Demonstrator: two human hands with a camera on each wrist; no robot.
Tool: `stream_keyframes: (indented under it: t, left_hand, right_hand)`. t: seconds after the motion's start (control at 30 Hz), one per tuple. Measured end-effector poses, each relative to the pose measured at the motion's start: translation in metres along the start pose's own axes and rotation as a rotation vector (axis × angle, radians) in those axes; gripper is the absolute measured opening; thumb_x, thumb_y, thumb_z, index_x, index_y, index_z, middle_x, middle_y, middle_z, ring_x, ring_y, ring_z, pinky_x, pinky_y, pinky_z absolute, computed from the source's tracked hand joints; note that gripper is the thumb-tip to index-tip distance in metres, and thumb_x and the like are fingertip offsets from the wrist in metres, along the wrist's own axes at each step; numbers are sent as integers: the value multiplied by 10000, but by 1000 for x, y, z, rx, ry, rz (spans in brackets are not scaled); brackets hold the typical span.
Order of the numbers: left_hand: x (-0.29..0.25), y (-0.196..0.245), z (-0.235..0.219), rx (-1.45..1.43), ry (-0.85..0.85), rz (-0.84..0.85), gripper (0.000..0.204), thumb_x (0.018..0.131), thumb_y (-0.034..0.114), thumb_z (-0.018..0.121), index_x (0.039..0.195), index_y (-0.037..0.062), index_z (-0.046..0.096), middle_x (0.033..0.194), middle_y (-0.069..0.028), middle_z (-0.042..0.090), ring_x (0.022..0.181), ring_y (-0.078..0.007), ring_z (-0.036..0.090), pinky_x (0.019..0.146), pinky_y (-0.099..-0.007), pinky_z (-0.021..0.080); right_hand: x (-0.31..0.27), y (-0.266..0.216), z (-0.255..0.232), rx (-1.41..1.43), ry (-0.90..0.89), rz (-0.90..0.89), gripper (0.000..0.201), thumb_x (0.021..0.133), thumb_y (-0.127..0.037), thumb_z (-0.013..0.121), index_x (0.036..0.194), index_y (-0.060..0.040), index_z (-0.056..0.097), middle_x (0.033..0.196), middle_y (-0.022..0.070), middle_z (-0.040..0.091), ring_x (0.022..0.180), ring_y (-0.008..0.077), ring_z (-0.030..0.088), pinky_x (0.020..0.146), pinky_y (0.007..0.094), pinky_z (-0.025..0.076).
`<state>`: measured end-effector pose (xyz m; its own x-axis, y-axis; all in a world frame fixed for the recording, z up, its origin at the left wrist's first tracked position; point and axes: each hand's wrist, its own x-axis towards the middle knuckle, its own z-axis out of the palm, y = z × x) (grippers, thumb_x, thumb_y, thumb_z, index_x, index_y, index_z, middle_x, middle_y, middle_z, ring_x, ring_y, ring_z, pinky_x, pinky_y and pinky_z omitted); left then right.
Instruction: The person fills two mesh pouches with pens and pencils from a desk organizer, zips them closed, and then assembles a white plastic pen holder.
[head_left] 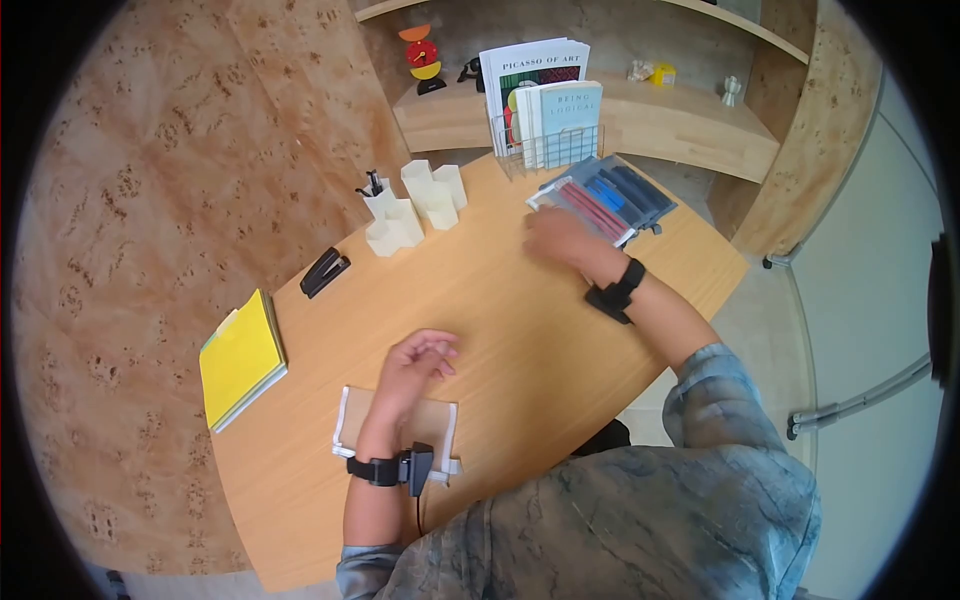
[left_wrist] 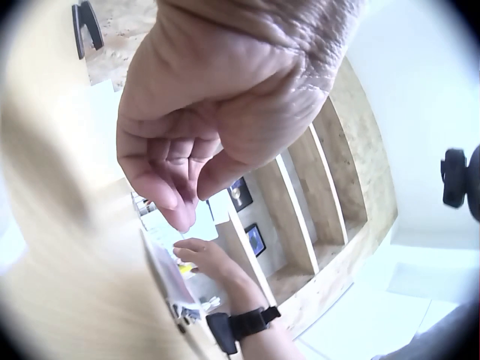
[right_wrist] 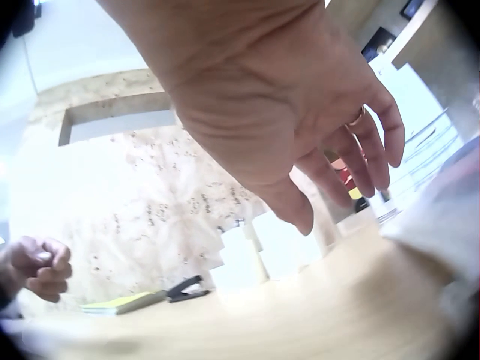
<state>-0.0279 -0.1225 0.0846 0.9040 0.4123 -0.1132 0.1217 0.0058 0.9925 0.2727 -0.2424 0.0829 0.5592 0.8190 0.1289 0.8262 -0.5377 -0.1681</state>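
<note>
My left hand [head_left: 415, 365] hovers over the desk with loosely bent fingers and nothing in them. Under its wrist lies a flat see-through pouch [head_left: 436, 428] with white edging, partly covered by the forearm. The right hand [head_left: 562, 238], slightly blurred, is stretched out at the far right of the desk. It is beside a white-edged pouch with red contents [head_left: 592, 208], whose near corner it overlaps in the head view. Beyond that sits a dark grey-blue pouch [head_left: 640, 190] with something blue in it. In the right wrist view the right fingers [right_wrist: 360, 161] hang apart, gripping nothing.
A wire rack [head_left: 511, 166] holding books [head_left: 572, 120] stands at the back edge. White hexagonal holders [head_left: 437, 198], one group with pens [head_left: 374, 184], are left of it. A black stapler [head_left: 325, 272] and a yellow folder [head_left: 240, 362] lie along the left edge. Shelves [head_left: 690, 125] rise behind.
</note>
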Motion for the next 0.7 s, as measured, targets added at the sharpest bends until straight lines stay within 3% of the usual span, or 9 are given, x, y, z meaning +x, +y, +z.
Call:
stream_keyframes:
  t: [0.1, 0.2, 0.3, 0.5, 0.53, 0.63, 0.7]
  left_hand:
    - [-7, 1, -31, -237, 95, -15, 155, 923, 77, 508, 1021, 20, 612, 827, -35, 628, 676, -92, 584, 620, -208, 480]
    - [-6, -33, -68, -526, 197, -35, 144, 922, 77, 510, 1012, 14, 603, 814, -40, 629, 672, -108, 591, 618, -222, 493]
    - [-9, -71, -95, -789, 244, -23, 132, 919, 70, 519, 1008, 8, 594, 815, -54, 637, 685, -129, 599, 628, -233, 504]
    - [-12, -88, -103, -994, 203, 38, 141, 915, 53, 509, 1024, -5, 579, 824, -67, 632, 704, -147, 601, 655, -251, 511]
    - [-12, -88, -103, -990, 218, 25, 141, 915, 54, 509, 1023, -4, 579, 826, -67, 631, 709, -146, 602, 660, -251, 512]
    - [-14, -92, -103, -988, 243, 4, 137, 918, 59, 508, 1018, 0, 581, 832, -65, 627, 724, -143, 603, 676, -248, 512]
    - [-13, -92, -103, -987, 226, 20, 131, 920, 64, 508, 1010, 4, 583, 833, -62, 626, 733, -138, 604, 684, -244, 511]
  right_hand:
    - [22, -39, 24, 210, -16, -290, 280, 755, -273, 637, 951, -74, 645, 997, 120, 631, 922, 279, 611, 758, 393, 490]
    - [50, -81, 33, 484, -170, -290, 213, 746, -249, 646, 863, -71, 657, 909, 116, 656, 853, 271, 632, 724, 367, 496]
    - [86, -112, 36, 541, -184, -282, 165, 769, -213, 634, 852, -75, 673, 866, 104, 676, 837, 240, 639, 740, 334, 499]
    - [159, -148, 39, 601, 194, -23, 90, 768, -156, 607, 801, -97, 665, 797, 97, 672, 764, 234, 647, 696, 326, 505]
    - [170, -154, 39, 547, 350, -29, 75, 770, -145, 598, 788, -98, 654, 789, 107, 665, 766, 242, 648, 697, 332, 506]
    - [212, -158, 41, 461, 441, -28, 90, 765, -170, 629, 819, -101, 649, 786, 93, 663, 780, 252, 648, 712, 340, 505]
    - [220, -162, 28, 463, 326, -25, 169, 748, -232, 645, 865, -110, 641, 888, 118, 658, 860, 293, 630, 754, 379, 496]
